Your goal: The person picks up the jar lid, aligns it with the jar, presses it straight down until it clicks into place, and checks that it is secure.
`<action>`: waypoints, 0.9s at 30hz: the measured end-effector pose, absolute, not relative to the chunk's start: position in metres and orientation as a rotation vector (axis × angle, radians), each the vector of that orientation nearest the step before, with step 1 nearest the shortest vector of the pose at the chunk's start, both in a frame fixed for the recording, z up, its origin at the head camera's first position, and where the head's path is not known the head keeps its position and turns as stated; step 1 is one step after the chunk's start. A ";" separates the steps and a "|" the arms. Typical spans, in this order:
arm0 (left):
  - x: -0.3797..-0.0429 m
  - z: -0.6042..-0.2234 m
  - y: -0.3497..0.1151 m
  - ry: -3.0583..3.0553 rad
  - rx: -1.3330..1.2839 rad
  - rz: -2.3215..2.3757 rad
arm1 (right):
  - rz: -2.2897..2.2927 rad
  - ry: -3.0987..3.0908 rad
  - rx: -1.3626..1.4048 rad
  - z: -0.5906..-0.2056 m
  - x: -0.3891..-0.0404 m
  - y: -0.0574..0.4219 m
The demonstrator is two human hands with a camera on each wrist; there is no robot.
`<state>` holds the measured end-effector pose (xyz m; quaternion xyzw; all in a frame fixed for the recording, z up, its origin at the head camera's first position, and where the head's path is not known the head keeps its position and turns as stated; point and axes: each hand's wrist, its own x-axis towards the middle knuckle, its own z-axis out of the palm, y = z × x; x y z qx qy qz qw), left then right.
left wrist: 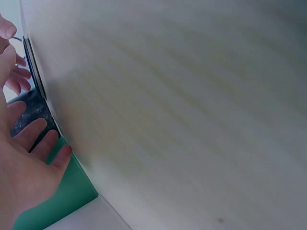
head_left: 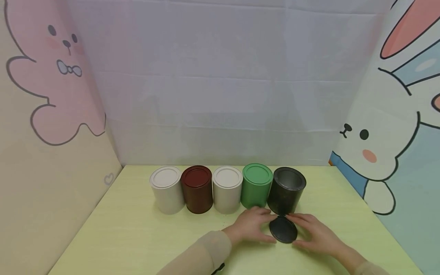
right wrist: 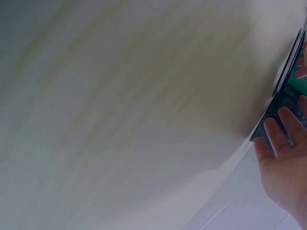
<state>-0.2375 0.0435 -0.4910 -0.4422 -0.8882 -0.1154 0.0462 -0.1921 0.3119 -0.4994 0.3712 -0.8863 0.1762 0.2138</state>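
Note:
A round black lid (head_left: 283, 230) lies flat on the table in front of a black can (head_left: 284, 198), whose top is uncovered. My left hand (head_left: 252, 226) is at the lid's left side, thumb and fingers spread apart. On the right side, my right hand (head_left: 317, 235) faces it with its fingers extended. Whether fingertips touch the lid's rim, I cannot tell. In the left wrist view the lid (left wrist: 34, 69) shows edge-on beyond the left hand (left wrist: 29, 167). Likewise, the right wrist view has the lid (right wrist: 289, 62) edge-on above the right hand (right wrist: 285, 172).
Left of the black can stand a green can (head_left: 256, 187), a white can (head_left: 227, 191), a dark red can (head_left: 197, 191) and another white can (head_left: 167, 191), each with its lid on. They form a row near the back of the yellow table (head_left: 137, 236). Cloth walls (head_left: 220, 95) enclose the table.

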 end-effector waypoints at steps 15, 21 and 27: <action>-0.236 -0.491 0.051 -2.766 -1.339 -0.194 | 0.450 -2.470 1.060 -0.508 -0.193 0.316; -0.239 -0.496 0.052 -2.768 -1.356 -0.204 | 0.417 -2.513 1.047 -0.505 -0.191 0.314; -0.240 -0.496 0.052 -2.756 -1.383 -0.264 | 0.395 -2.552 1.024 -0.504 -0.190 0.312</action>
